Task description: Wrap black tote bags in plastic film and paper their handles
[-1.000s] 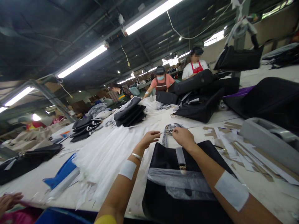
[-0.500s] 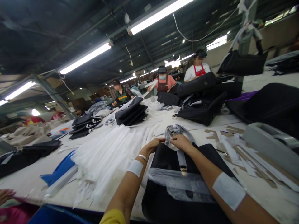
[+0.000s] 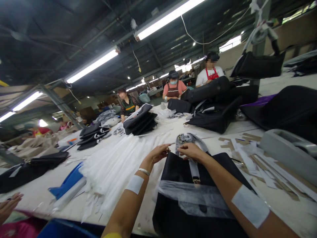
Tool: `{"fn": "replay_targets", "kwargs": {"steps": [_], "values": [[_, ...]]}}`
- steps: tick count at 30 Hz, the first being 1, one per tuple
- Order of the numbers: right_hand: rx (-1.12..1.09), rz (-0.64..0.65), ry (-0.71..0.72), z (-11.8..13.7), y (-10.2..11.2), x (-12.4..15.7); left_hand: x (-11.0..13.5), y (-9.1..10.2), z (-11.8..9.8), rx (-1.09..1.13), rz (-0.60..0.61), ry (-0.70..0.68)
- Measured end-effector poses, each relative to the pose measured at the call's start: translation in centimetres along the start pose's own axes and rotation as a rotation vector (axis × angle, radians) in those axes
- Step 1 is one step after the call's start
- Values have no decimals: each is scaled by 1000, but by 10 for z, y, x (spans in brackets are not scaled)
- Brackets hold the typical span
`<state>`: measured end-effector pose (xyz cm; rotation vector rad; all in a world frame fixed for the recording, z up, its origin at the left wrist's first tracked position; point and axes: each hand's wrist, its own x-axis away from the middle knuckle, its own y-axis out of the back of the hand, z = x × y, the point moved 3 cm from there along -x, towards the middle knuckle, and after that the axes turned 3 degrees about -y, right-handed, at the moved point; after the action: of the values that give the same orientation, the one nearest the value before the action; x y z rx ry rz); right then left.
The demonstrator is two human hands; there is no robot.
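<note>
The right hand pinched the wrapped strap at the far edge of the black bag under both wrists, while the left hand, half curled, sat just beside the strap, grip unclear.

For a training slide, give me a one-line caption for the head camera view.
Right hand pinches the wrapped strap of a black bag, left hand close beside, on a long worktable.
</note>
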<state>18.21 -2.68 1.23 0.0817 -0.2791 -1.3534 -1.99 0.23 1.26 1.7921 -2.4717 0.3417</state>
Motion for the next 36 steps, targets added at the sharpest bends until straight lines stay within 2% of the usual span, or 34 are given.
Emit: {"fn": "replay_targets", "kwargs": {"steps": [6,12,17,21,26,29,33,36], "values": [[-200,37,-100,9,3,9,7,-6,-7,195,-53,-136],[-462,111,-195,16,3,17,9,-20,-14,226,-1,-143],[-742,166,-162,19,-1,16,14,-25,-21,54,41,-223],[-806,232,-145,20,-3,15,21,-32,-32,-159,168,-308],[-749,330,-81,23,-7,19,25,-51,-44,-493,236,-457],[-665,316,-53,23,-9,22,23,-65,-44,-781,192,-546],[-536,232,-34,21,-8,22,22,-72,-49,-981,28,-673],[-219,34,-12,18,0,13,22,-71,-53,-947,8,-695]]}}
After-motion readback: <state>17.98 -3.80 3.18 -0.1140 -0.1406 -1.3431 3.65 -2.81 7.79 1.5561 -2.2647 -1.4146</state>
